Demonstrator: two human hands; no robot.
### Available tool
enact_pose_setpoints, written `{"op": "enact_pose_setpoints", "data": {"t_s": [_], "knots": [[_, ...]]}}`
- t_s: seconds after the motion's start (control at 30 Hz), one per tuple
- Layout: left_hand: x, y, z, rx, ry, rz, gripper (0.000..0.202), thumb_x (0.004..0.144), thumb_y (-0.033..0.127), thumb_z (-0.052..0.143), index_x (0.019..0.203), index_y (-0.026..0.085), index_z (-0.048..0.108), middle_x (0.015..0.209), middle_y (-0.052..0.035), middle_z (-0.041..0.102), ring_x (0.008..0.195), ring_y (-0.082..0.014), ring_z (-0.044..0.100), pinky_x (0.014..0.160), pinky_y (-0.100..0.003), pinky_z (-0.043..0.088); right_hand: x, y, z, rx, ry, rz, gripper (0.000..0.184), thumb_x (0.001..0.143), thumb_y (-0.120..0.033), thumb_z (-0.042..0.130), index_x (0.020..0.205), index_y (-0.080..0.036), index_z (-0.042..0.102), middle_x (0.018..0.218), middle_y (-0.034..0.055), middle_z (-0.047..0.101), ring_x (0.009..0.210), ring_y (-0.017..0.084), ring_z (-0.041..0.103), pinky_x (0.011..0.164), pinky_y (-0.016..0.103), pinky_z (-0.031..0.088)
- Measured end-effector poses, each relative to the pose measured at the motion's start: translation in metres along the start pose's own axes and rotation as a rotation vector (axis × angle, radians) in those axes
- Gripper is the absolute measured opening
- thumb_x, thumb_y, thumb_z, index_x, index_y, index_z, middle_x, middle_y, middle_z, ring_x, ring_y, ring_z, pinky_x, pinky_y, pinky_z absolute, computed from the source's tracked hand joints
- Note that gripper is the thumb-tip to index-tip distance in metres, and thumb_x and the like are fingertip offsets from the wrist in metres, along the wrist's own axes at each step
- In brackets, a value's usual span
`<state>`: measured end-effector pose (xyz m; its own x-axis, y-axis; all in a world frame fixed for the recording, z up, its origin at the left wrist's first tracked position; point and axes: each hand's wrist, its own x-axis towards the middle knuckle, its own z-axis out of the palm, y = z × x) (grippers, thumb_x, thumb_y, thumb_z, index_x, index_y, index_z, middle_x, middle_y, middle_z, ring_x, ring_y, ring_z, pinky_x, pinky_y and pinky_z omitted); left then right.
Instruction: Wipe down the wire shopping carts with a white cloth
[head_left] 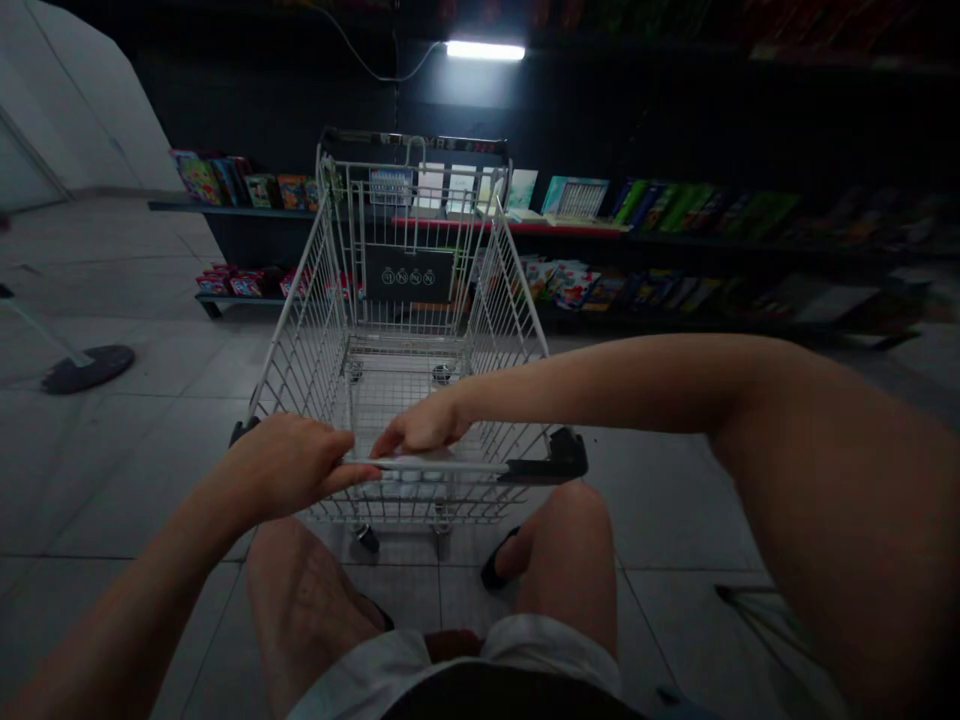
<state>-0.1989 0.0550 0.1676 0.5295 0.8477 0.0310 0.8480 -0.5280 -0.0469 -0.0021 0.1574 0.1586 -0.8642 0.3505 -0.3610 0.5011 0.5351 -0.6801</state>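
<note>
A wire shopping cart (pixel 296 325) stands in front of me with its near rim bar at my knees. My left hand (pixel 296 465) is closed around the left part of that bar, thumb and fingers wrapped on it. Across the bar, my right hand (pixel 424 425) reaches down into the basket, its fingers curled and partly hidden. Just below it, behind the near wires, lies a pale pack with rounded white shapes (pixel 409 485); its kind is unclear. Whether the right fingers grip this pack is hard to see.
Dark shelves ahead hold boxed goods (pixel 281 190), upright white packages (pixel 461 188) and colourful packets (pixel 574 285). A lit tube lamp (pixel 486 50) hangs above. A post with a round base (pixel 88 368) stands left on the tiled floor (pixel 157 470). My knees flank the cart's near end.
</note>
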Motion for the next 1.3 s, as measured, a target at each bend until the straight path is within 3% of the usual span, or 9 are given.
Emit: {"op": "enact_pose_setpoints", "data": {"t_s": [0.07,0.17,0.27,0.47,0.6,0.8,1.03,1.17,1.3], "knots": [[-0.004,-0.005,-0.003,-0.035,0.074,0.011,0.061,0.089,0.075,0.037,0.071,0.020,0.058,0.056,-0.0009,0.059,0.048,-0.0147,0.050,0.050,-0.028,0.024,-0.002,-0.011,-0.003,0.065,-0.104,-0.052,0.037,0.086,-0.011,0.055,0.121,-0.014,0.064,0.100,0.0035,0.073,0.087,0.010,0.066,0.083,0.026,0.054],[-0.017,-0.021,-0.006,-0.174,0.362,0.022,0.067,0.081,0.084,0.035,0.079,0.020,0.056,0.065,-0.0023,0.062,0.056,-0.0164,0.055,0.056,-0.030,0.034,-0.022,-0.020,-0.005,-0.046,0.124,-0.290,0.051,0.085,-0.004,0.048,0.135,-0.014,0.054,0.121,0.0086,0.066,0.105,0.014,0.062,0.096,0.032,0.050],[-0.027,-0.041,-0.002,-0.364,0.608,-0.103,0.061,0.095,0.068,0.019,0.093,0.021,0.057,0.082,-0.0070,0.068,0.069,-0.0177,0.061,0.065,-0.032,0.041,-0.024,-0.030,0.005,-0.303,0.214,-0.541,0.051,0.086,0.001,0.040,0.133,-0.013,0.055,0.129,0.0114,0.060,0.119,0.015,0.053,0.107,0.034,0.042],[-0.020,-0.063,0.012,-0.723,0.318,-0.181,0.054,0.099,0.056,0.009,0.113,0.019,0.046,0.081,-0.0080,0.073,0.073,-0.0199,0.066,0.071,-0.032,0.048,0.020,-0.065,0.021,-0.722,0.236,-0.587,0.044,0.095,-0.007,0.039,0.132,-0.020,0.058,0.129,0.0120,0.055,0.118,0.020,0.049,0.106,0.038,0.039],[-0.021,-0.065,0.008,-0.783,0.200,-0.216,0.058,0.098,0.055,0.004,0.112,0.018,0.047,0.076,-0.0085,0.073,0.063,-0.0181,0.065,0.064,-0.029,0.048,-0.006,-0.055,0.013,-0.815,0.175,-0.643,0.045,0.095,-0.005,0.038,0.130,-0.022,0.061,0.138,0.0110,0.050,0.121,0.018,0.048,0.107,0.034,0.037],[-0.015,-0.051,0.002,-0.623,0.198,-0.260,0.055,0.100,0.051,0.009,0.105,0.018,0.053,0.073,-0.0064,0.073,0.064,-0.0181,0.066,0.065,-0.028,0.048,-0.069,-0.028,0.004,-0.977,0.107,-0.637,0.041,0.093,-0.006,0.046,0.125,-0.025,0.063,0.135,0.0080,0.053,0.104,0.017,0.052,0.094,0.031,0.042],[-0.008,-0.051,0.000,-0.169,0.162,-0.235,0.062,0.100,0.052,0.018,0.076,0.021,0.066,0.053,0.0007,0.060,0.093,-0.0226,0.068,0.093,-0.036,0.047,-0.036,-0.048,0.016,-1.259,0.221,-0.693,0.034,0.100,-0.017,0.037,0.121,-0.022,0.064,0.133,0.0101,0.053,0.094,0.018,0.050,0.085,0.035,0.042],[-0.018,-0.061,0.007,-0.159,0.174,-0.251,0.068,0.101,0.059,0.018,0.076,0.021,0.068,0.054,0.0018,0.058,0.114,-0.0259,0.062,0.099,-0.038,0.044,-0.084,-0.027,0.020,-1.339,0.181,-0.690,0.032,0.101,-0.019,0.037,0.103,-0.020,0.069,0.128,0.0077,0.057,0.092,0.018,0.050,0.069,0.033,0.042],[-0.022,-0.064,0.006,-0.089,0.173,-0.259,0.070,0.101,0.060,0.018,0.076,0.020,0.070,0.059,0.0021,0.060,0.117,-0.0275,0.060,0.095,-0.037,0.045,-0.149,-0.004,0.029,-1.319,0.198,-0.617,0.029,0.100,-0.018,0.039,0.106,-0.016,0.067,0.112,0.0092,0.063,0.088,0.018,0.051,0.070,0.035,0.044]]}}
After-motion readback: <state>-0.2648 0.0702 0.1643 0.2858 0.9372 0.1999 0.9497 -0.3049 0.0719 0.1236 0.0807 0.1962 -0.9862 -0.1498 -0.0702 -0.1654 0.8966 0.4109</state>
